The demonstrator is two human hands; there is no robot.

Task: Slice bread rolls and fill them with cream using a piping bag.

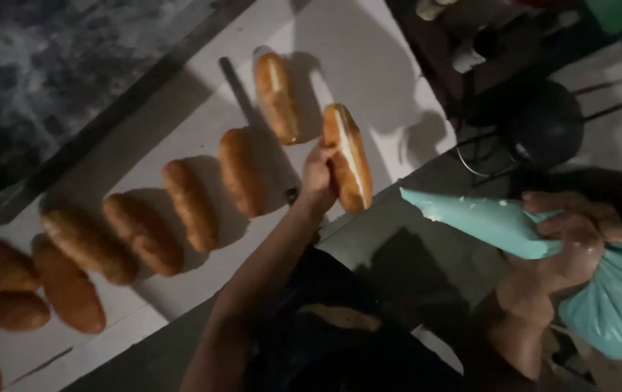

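One filled bun (348, 156) gripped in left hand (318, 174).

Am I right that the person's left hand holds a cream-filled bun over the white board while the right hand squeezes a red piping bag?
Not quite: the piping bag is turquoise, not red, as the head view shows. The rest holds: the left hand holds the cream-filled bun over the white board, and the right hand grips the bag.

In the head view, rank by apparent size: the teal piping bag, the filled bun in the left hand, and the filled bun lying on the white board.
1. Teal piping bag, gripped by the right hand; plainly largest, though nearest the camera.
2 and 3. Held bun in the left hand and the filled bun on the white board look about alike; no ranking.
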